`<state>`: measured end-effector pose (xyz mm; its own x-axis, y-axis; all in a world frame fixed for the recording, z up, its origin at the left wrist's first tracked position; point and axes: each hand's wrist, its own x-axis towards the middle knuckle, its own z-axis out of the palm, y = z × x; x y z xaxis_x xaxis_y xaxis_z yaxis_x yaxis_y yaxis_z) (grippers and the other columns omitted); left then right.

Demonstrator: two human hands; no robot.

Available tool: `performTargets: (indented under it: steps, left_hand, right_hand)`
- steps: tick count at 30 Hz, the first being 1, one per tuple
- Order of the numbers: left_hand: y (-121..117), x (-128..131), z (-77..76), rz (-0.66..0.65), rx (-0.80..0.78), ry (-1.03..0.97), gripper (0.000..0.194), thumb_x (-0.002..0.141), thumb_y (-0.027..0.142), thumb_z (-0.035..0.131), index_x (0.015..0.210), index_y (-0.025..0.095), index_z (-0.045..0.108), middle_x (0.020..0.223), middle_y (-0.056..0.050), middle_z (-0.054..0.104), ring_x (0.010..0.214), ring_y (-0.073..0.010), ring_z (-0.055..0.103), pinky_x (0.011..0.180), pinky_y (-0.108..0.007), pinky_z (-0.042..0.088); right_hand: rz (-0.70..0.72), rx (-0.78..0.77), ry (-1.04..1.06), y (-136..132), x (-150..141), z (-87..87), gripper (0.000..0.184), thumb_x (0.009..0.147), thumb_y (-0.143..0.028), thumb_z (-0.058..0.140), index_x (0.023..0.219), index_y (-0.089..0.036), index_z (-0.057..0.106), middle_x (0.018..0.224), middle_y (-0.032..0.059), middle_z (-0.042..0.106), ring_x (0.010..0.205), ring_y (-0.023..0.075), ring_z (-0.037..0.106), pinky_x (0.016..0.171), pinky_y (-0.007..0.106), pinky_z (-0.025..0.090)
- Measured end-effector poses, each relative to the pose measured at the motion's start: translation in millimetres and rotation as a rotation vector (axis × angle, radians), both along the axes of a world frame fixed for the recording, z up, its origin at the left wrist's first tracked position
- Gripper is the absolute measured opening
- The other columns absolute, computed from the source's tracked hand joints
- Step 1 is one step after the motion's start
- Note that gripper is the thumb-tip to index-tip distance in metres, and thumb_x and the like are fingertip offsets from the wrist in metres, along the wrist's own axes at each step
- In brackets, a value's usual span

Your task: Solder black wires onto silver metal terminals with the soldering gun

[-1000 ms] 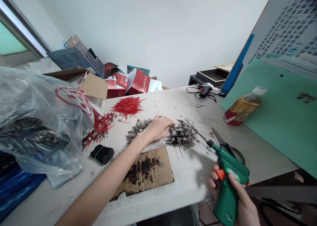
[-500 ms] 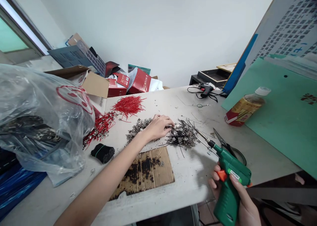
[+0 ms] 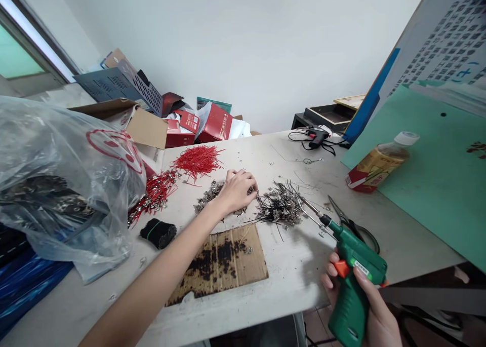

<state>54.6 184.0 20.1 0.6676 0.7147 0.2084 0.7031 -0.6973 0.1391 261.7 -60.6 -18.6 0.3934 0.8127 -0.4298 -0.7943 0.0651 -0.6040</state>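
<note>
My left hand (image 3: 238,190) reaches over a pile of small silver metal pieces (image 3: 208,196), its fingers curled and pressed together; what they hold, if anything, is too small to make out. Beside its fingertips lies a heap of metal pieces with black wires (image 3: 283,205). My right hand (image 3: 374,306) is wrapped around the green grip of a soldering gun (image 3: 355,266) with an orange trigger. The gun's metal tip points left, at the right edge of the black-wire heap. In front of the left forearm lies a scorched cardboard piece (image 3: 243,258).
Red wires (image 3: 199,160) and red-wired metal pieces (image 3: 154,197) lie left of centre, near a black wire bundle (image 3: 157,233). A plastic bag (image 3: 64,149) fills the left side. Scissors (image 3: 353,225) and a drink bottle (image 3: 379,164) are on the right; a glue gun (image 3: 317,137) lies behind.
My left hand has moved a little left, away from the black-wire heap and over the silver pieces. My right hand with the soldering gun stays almost still.
</note>
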Motion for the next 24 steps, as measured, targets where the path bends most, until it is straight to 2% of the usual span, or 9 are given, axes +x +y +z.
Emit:
performTargets:
  steps: [3,6,9,14,19,24]
  left_hand:
    - [-0.3,-3.1,2.4,0.01,-0.001,0.0,0.015,0.094,0.027,0.055,0.099,0.022,0.068,0.112,-0.006,0.069,0.11,-0.0265,0.057,0.102,-0.05,0.031]
    - [-0.7,-3.0,3.8,-0.04,-0.028,0.02,0.02,0.095,0.024,0.055,0.11,0.027,0.068,0.117,-0.004,0.069,0.114,-0.0252,0.057,0.1,-0.047,0.032]
    - [1.0,-0.2,3.5,-0.074,-0.044,0.044,0.018,0.095,0.022,0.055,0.101,0.027,0.071,0.111,-0.003,0.071,0.11,-0.0241,0.058,0.098,-0.045,0.033]
    - [7.5,2.8,0.8,-0.045,-0.028,0.052,0.02,0.096,0.02,0.052,0.093,0.023,0.071,0.103,-0.004,0.072,0.105,-0.0242,0.059,0.096,-0.045,0.032]
    - [8.9,0.2,-1.6,-0.009,-0.025,0.038,0.019,0.098,0.022,0.05,0.094,0.02,0.069,0.107,-0.006,0.071,0.107,-0.0247,0.057,0.095,-0.044,0.032]
    - [5.3,-1.5,2.0,-0.032,-0.053,0.045,0.019,0.096,0.022,0.052,0.096,0.022,0.07,0.11,-0.004,0.072,0.109,-0.0249,0.056,0.096,-0.046,0.029]
  right_hand:
    - [0.002,0.01,-0.02,-0.3,-0.2,1.4,0.031,0.08,-0.034,0.077,0.109,-0.024,0.071,0.1,0.0058,0.059,0.081,0.0171,0.053,0.062,0.028,0.052]
    - [0.001,0.014,-0.026,-0.3,-1.2,2.9,0.03,0.082,-0.034,0.075,0.11,-0.023,0.07,0.1,0.0058,0.059,0.081,0.0168,0.053,0.063,0.027,0.051]
    - [-0.003,0.027,-0.022,-0.4,-1.7,3.4,0.031,0.084,-0.034,0.074,0.113,-0.023,0.07,0.1,0.0058,0.058,0.08,0.0163,0.053,0.063,0.027,0.051]
    - [0.017,0.033,-0.025,-0.3,-0.6,2.4,0.028,0.085,-0.033,0.072,0.11,-0.022,0.07,0.102,0.0069,0.058,0.08,0.0165,0.052,0.063,0.028,0.051]
    - [0.012,0.022,-0.02,0.0,0.2,1.8,0.026,0.085,-0.032,0.071,0.109,-0.021,0.069,0.102,0.0072,0.058,0.081,0.0167,0.052,0.064,0.028,0.05]
    - [0.003,0.023,-0.024,0.4,0.2,1.4,0.028,0.085,-0.032,0.071,0.112,-0.023,0.069,0.1,0.0065,0.058,0.08,0.0172,0.052,0.063,0.029,0.05]
